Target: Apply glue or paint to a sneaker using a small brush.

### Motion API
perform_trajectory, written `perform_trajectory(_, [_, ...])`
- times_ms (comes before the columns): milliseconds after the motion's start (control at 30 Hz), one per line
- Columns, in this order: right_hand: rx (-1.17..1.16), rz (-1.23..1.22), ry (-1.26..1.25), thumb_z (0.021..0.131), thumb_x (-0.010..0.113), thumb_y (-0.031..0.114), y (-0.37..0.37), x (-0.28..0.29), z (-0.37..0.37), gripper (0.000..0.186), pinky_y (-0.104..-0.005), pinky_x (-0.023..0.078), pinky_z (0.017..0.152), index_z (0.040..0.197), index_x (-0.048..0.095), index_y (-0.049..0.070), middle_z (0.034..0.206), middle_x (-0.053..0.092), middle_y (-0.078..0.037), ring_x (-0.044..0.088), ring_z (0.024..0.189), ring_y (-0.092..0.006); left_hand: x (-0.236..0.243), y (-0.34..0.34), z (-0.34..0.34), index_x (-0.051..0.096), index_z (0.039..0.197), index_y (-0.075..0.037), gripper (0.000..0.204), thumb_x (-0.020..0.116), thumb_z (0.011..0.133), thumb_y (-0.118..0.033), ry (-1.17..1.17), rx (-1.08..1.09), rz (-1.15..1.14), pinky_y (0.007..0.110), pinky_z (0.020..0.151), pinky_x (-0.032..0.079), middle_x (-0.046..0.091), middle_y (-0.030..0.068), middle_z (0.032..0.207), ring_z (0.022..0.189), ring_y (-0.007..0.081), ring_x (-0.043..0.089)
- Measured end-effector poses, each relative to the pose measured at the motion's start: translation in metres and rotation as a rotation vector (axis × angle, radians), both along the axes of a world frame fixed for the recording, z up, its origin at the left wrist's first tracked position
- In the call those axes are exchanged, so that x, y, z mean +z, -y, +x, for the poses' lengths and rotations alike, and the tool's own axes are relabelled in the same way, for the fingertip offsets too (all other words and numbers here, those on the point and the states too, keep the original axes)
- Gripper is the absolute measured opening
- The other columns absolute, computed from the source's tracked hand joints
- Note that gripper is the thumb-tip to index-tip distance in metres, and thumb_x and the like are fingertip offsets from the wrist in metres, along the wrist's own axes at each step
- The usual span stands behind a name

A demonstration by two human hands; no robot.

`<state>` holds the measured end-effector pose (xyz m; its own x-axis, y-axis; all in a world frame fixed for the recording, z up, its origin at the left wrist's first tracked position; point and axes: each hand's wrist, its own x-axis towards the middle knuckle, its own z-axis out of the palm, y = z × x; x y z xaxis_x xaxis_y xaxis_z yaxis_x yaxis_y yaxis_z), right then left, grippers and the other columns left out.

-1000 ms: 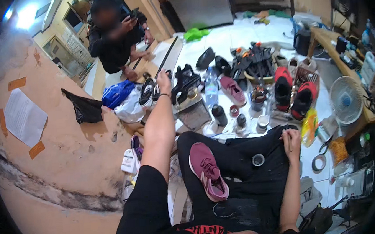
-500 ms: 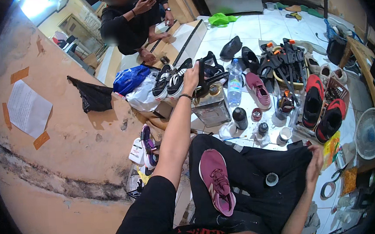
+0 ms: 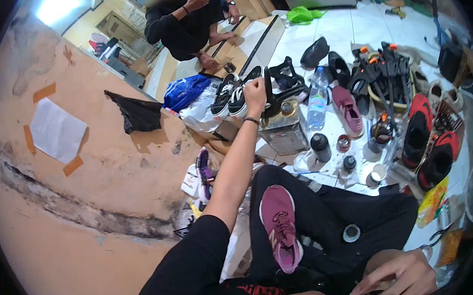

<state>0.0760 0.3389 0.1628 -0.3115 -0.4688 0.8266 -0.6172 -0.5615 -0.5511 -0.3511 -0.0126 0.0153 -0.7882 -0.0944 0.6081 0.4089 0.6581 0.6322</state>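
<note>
My left hand (image 3: 255,98) reaches far forward, its fingers closed round a long black piece (image 3: 268,87) above a worn metal can (image 3: 285,132); I cannot make out its exact kind. Beside that hand, a pair of black-and-white sneakers (image 3: 228,95) stands to the left. Low on the right, near my body, my right hand (image 3: 396,280) has its fingers bent and apart, with nothing visible in them. A maroon sneaker (image 3: 280,221) lies on my black-trousered leg, toe pointing away. On the other leg sits a small round container (image 3: 351,233).
A water bottle (image 3: 317,101), a dark bottle (image 3: 320,147), a white cup (image 3: 377,175) and another maroon shoe (image 3: 347,109) stand ahead. Red-and-black shoes (image 3: 419,126) and a basket of black clamps (image 3: 390,76) are right. A wall (image 3: 118,183) bounds the left; a person (image 3: 184,25) sits beyond.
My right hand has moved from beside my leg down toward my body. The view has shifted, so the scene sits farther right; my left hand stays at the black piece.
</note>
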Motion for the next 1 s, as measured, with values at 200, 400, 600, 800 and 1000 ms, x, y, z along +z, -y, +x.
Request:
perform_trajectory(200, [0.178, -0.184, -0.178, 0.077, 0.066, 0.01, -0.001, -0.029, -0.024, 0.019, -0.0489, 0.06, 0.073, 0.08, 0.067, -0.009, 0.09, 0.071, -0.021, 0.07, 0.074, -0.0319, -0.02, 0.0, 0.021, 0.051, 0.073, 0.009, 0.037, 0.054, 0.095, -0.021, -0.111, 0.069, 0.006, 0.042, 0.051, 0.034, 0.042, 0.019, 0.055, 0.049, 0.0196, 0.04])
perform_trajectory(400, [0.42, -0.108, -0.074, 0.062, 0.061, 0.008, -0.016, -0.031, -0.05, 0.024, -0.0433, 0.057, 0.064, 0.08, 0.064, -0.007, 0.084, 0.066, -0.021, 0.066, 0.069, -0.0343, -0.034, 0.004, 0.019, 0.043, 0.071, 0.007, 0.037, 0.05, 0.097, -0.019, -0.129, 0.043, 0.056, 0.039, 0.052, 0.03, 0.032, 0.012, 0.057, 0.056, 0.0136, 0.032])
perform_trajectory(600, [0.386, -0.149, -0.162, 0.063, 0.061, 0.008, -0.013, -0.032, -0.054, 0.026, -0.0399, 0.054, 0.061, 0.085, 0.065, -0.006, 0.083, 0.064, -0.018, 0.064, 0.069, -0.0321, -0.035, 0.005, 0.016, 0.041, 0.071, 0.007, 0.039, 0.05, 0.097, -0.02, -0.171, 0.055, 0.023, 0.039, 0.051, 0.028, 0.032, 0.0105, 0.056, 0.056, 0.0129, 0.032])
perform_trajectory(800, [0.494, -0.029, -0.133, 0.07, 0.064, 0.012, -0.011, -0.037, -0.045, 0.022, -0.0394, 0.053, 0.059, 0.082, 0.065, -0.007, 0.085, 0.067, -0.018, 0.065, 0.069, -0.0283, -0.036, 0.005, 0.018, 0.046, 0.073, 0.009, 0.038, 0.05, 0.097, -0.02, -0.151, 0.04, 0.036, 0.038, 0.05, 0.029, 0.036, 0.0113, 0.055, 0.056, 0.012, 0.033])
perform_trajectory(1000, [0.242, -0.255, -0.089, 0.084, 0.059, 0.007, -0.01, -0.041, -0.023, 0.017, -0.0398, 0.053, 0.06, 0.078, 0.064, -0.009, 0.087, 0.068, -0.02, 0.064, 0.067, -0.0277, -0.036, 0.005, 0.017, 0.05, 0.074, 0.009, 0.037, 0.052, 0.096, -0.021, -0.128, 0.046, 0.09, 0.041, 0.053, 0.035, 0.04, 0.0182, 0.057, 0.054, 0.0166, 0.037])
